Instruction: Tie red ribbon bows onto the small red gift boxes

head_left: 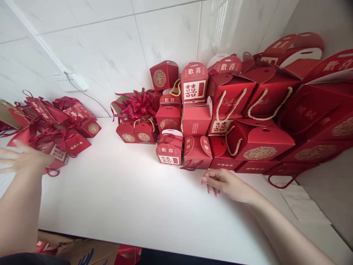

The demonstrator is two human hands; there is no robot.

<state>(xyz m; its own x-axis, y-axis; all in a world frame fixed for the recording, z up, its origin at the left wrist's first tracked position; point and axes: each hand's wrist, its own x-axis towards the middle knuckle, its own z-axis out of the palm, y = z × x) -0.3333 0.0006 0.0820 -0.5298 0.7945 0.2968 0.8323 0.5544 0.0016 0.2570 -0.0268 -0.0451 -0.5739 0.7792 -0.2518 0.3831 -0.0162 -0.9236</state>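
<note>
White table (121,202), red boxes (195,119) near spread left hand (26,160), just beyond loosely-curled right hand (223,183)

My left hand (26,159) splays its blurred fingers (10,154); well to its right, my right hand (222,183) curls loosely, forearm (286,222) slanting behind it.
</note>
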